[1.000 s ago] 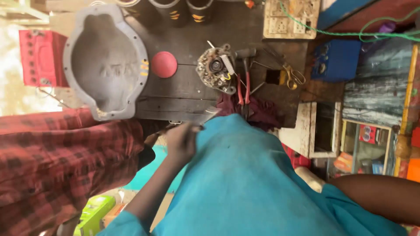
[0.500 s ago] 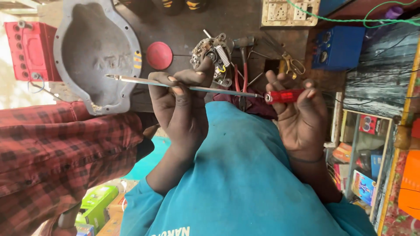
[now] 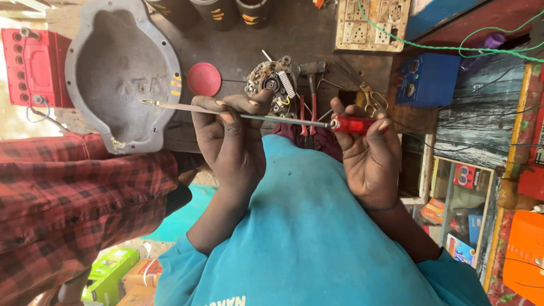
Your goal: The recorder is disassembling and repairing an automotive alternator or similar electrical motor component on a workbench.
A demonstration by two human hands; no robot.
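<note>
Hands hold a screwdriver mid-frame: left hand pinches its shaft, right hand grips its red handle; green box lower left, orange box lower right.

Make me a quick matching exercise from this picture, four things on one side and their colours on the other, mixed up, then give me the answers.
Things:
1. screwdriver handle
2. bowl-shaped metal cover
3. box under the green cord
4. round lid

Colours:
A. blue
B. pinkish red, flat disc
C. clear red, held in the right hand
D. grey

Pairs: 1-C, 2-D, 3-A, 4-B
</note>
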